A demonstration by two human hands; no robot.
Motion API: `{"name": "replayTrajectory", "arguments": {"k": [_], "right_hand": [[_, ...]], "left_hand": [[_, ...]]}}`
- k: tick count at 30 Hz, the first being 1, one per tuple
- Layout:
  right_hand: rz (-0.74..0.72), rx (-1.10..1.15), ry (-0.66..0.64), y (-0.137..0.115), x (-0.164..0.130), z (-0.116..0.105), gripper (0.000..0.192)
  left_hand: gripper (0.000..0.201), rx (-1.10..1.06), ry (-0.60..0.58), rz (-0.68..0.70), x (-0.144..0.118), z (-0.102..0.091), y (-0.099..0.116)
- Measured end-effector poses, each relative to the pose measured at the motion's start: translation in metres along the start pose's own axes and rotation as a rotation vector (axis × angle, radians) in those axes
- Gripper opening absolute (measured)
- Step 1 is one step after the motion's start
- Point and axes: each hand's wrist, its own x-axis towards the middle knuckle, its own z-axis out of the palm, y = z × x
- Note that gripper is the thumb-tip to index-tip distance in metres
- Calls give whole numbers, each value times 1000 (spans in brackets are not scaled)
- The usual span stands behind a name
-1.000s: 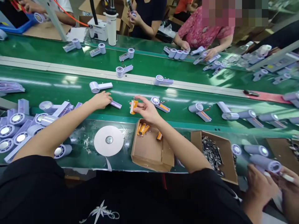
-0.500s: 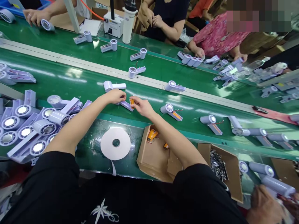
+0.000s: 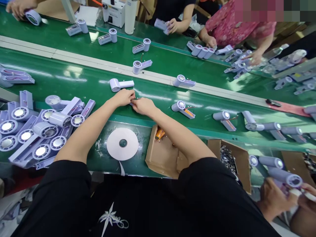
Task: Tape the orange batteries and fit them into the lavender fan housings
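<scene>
orange battery [image 3: 159,134] inside open cardboard box [image 3: 161,158]

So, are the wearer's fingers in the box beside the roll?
No, the left fingers and right fingers are over the green belt, beyond the box.

Tight squeeze in the middle here: left hand [image 3: 125,96] and right hand [image 3: 143,106] meet, closing off the gap between them, and a purple fan [image 3: 115,85] lies just beyond the left hand, barring the way straight ahead; over to the right there's open green belt [image 3: 156,90] up to a fan with an orange cell [image 3: 178,106], leftward a broad lane runs above the heaped fans [image 3: 45,130], and nearer in, the right forearm [image 3: 172,129] crosses over the cardboard box [image 3: 158,158], its left side reachable from above
</scene>
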Motion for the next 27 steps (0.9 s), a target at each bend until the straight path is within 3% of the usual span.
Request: {"name": "replayTrajectory", "arguments": {"k": [5,8,11,14,18,21,24,27], "right_hand": [[0,-7,21,1,9,-1,48],[-90,65,-2,16,11,-4,40],[-101,344,105,35,12,-1,33],[48,711,281,49,13,8,29],[111,1018,353,53,15,15,31],[131,900,317,51,14,14,38],[183,718,202,51,11,13,33],[215,690,130,53,13,13,28]], "left_hand": [[20,-56,36,6,4,-2,4],[18,-56,60,-11,7,-2,7],[18,-44,75,-37,8,0,9],[20,-28,76,-55,9,2,10],[19,-1,73,-66,11,4,15],[16,15,68,-64,13,5,19],[17,28,68,-65,14,5,23],[19,38,66,-67,15,7,27]]}}
